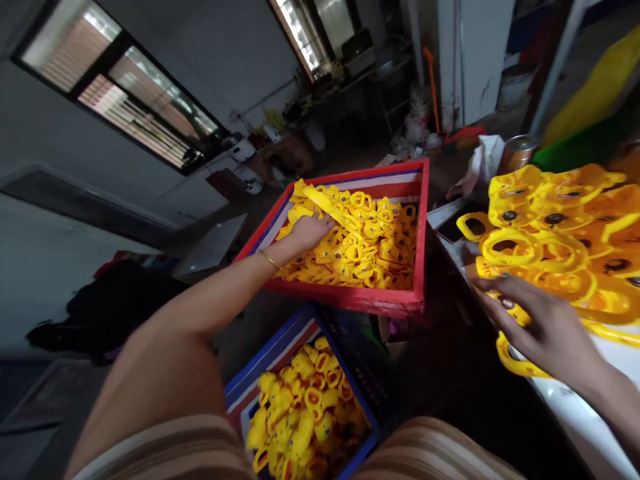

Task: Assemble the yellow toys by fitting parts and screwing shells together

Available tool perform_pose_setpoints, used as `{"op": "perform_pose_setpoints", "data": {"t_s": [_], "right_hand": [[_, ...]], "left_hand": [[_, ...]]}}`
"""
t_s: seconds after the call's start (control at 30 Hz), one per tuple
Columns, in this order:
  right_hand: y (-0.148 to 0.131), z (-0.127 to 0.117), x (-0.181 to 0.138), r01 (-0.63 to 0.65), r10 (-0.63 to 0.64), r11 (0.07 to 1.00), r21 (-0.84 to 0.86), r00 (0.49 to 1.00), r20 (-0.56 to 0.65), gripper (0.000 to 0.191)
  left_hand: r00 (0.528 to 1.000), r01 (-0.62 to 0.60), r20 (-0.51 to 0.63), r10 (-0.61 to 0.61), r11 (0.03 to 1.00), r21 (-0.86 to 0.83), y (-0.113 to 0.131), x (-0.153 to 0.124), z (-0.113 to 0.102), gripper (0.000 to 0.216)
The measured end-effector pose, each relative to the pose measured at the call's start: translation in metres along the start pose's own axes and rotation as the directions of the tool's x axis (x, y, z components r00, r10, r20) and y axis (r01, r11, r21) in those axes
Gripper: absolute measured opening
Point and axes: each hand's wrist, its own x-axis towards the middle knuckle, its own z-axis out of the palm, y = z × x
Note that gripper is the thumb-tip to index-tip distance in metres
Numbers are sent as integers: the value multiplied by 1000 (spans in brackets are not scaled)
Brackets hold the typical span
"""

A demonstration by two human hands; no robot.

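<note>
Striped sleeve (165,450); L hand (311,231) on yellow pcs (350,257); R hand (555,330) by yellow rings (533,252).

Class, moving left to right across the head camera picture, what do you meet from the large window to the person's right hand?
Large window → bracelet → left hand → orange handle → right hand
</note>
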Motion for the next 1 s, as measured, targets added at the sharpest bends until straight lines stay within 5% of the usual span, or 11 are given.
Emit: {"op": "perform_pose_setpoints", "data": {"t_s": [0.13, 0.2, 0.37, 0.43, 0.5, 0.6, 0.73, 0.87, 1.0], "right_hand": [[-39, 16, 53, -37, 38, 999, 10, 993, -114, 66], [-49, 12, 64, -90, 83, 993, -72, 992, -99, 81], [-35, -29, 42, -231, 192, 956, -182, 959, -209, 65], [-24, -49, 16, -278, 233, 957, -76, 901, -365, 58], [-13, -67, -16, -281, 294, 953, 109, 788, -541, 45], [3, -84, -68, -212, 554, 814, 540, 563, -613, 31], [24, -81, -119, -62, 840, 481, 874, 316, -440, 36], [49, -60, -129, -103, 928, 310, 945, 249, -277, 41], [65, -46, -128, -148, 924, 353, 924, 208, -320, 57]], "left_hand": [[958, -197, -199, 205, 978, 60, 50, -5, -82, 48], [856, -334, -367, 364, 932, 143, 78, -3, -122, 51], [523, -540, -592, 614, 776, 328, 155, 14, -211, 57], [434, -626, -618, 655, 713, 316, 190, 19, -237, 57], [364, -721, -635, 681, 638, 271, 222, 24, -255, 56], [262, -832, -631, 730, 502, 236, 257, 41, -263, 51], [137, -891, -571, 810, 352, 285, 286, 81, -252, 42], [134, -917, -482, 866, 293, 272, 308, 122, -234, 45], [151, -900, -450, 880, 311, 306, 326, 147, -220, 52]]}}
